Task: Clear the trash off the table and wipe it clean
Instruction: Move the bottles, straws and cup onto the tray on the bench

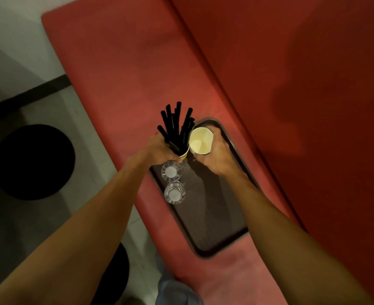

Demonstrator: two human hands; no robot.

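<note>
Since both hands are loaded over the tray, the collecting step is judged to be in hand; wiping is not yet begun. At 6 o'clock a denim trouser leg [172,289] is seen, with a black stool [117,271] at 7. The dark tray [214,216] is laid on the red bench seat [115,73], not on a table; no table or cloth is in view. Two clear bottles are stood upright along the tray's 9 o'clock edge: near bottle [174,193], then far bottle [171,171] just beyond it and partly under the left hand [159,150]; contact there cannot be told. That hand's fingers are wrapped round a paper cup [184,155] packed with black straws [175,126], fanned toward 12. At its 3 o'clock the right hand [216,155] is curled round an empty cream cup [200,140], rim slightly squashed. The cups are held side by side at the tray's far end; whether they rest on it cannot be told. Next move, as judged: both cups are to be set down on the tray or binned. The straw cup must be kept upright or the straws will be spilled. Bare tray is available at 3 to 5 o'clock. Beyond, the bench backrest [291,62] is seen from 12 to 4. Pale floor tiles [16,29] lie at 10, and a second stool [34,161] at 9.
</note>
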